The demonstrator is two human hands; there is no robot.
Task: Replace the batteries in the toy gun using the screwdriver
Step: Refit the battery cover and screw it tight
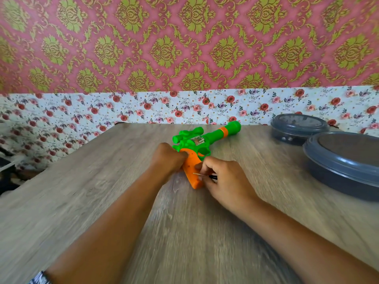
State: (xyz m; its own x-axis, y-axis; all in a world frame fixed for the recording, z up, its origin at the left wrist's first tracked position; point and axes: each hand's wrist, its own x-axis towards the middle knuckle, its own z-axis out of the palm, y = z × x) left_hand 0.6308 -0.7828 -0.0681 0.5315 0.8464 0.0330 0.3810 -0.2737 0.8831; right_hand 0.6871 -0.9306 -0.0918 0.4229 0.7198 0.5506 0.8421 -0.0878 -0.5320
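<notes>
A green toy gun with an orange grip lies on its side on the wooden table, barrel pointing to the far right. My left hand grips the gun where the orange grip meets the green body. My right hand pinches a small screwdriver with a thin metal shaft. The shaft's tip lies over the face of the orange grip. The screwdriver's dark handle is mostly hidden inside my fingers. No batteries are in view.
Two round grey containers with lids stand at the right: a small one at the back and a larger one nearer. A floral-papered wall runs along the table's far edge. The table's left edge drops off at the left.
</notes>
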